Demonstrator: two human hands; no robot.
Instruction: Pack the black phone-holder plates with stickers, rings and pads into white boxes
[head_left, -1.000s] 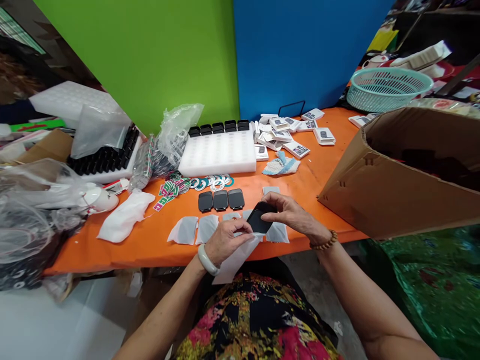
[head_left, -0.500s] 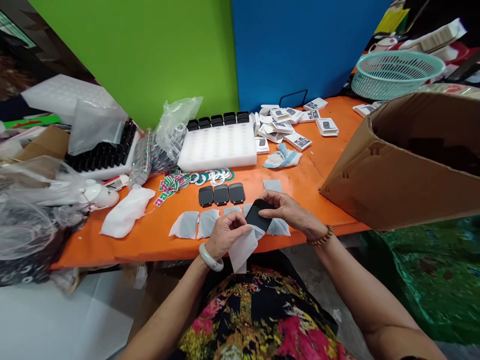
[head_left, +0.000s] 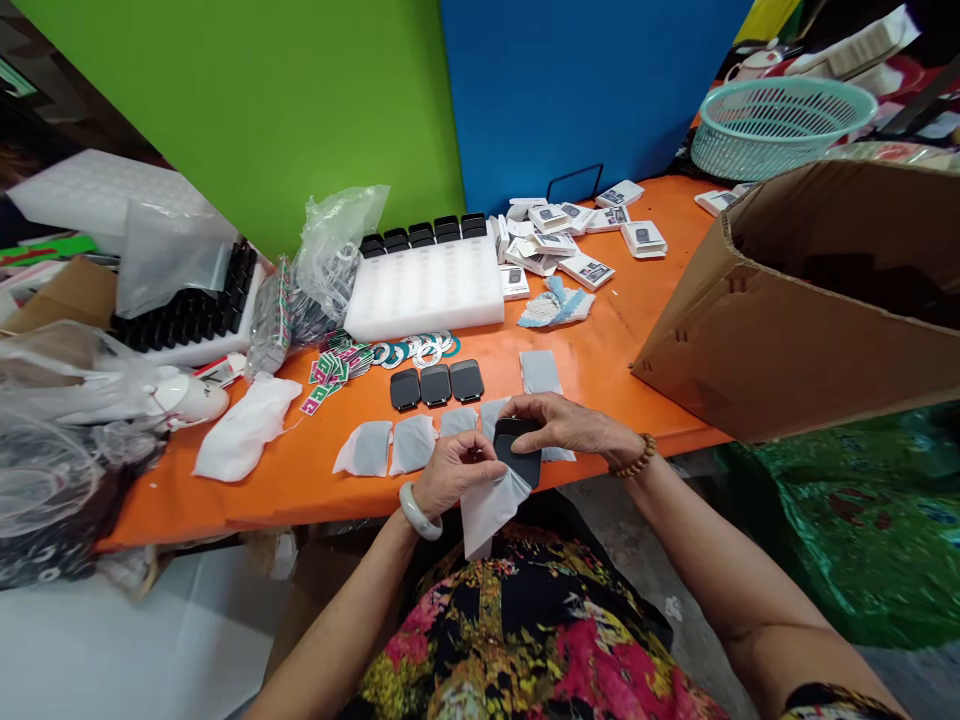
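My left hand pinches the mouth of a thin white translucent bag, which hangs down over the table's front edge. A flat black device with rounded corners is in my right hand, thumb on its face. Its lower end meets the bag's opening; how deep it sits inside is hard to see. Several grey-white bagged pieces lie in a row behind and beside my hands, with another bagged piece farther back. Three bare black devices stand side by side behind the row.
A white foam tray with black pieces along its back stands behind. Small white boxes are heaped to its right. An open cardboard box borders the right side. Ring stickers, a white bag pile and plastic bags lie left.
The black device has turned more upright and its lower end has come down against the bag's mouth. The bag has swung from slanting left to hanging below my hands. The view has shifted slightly.
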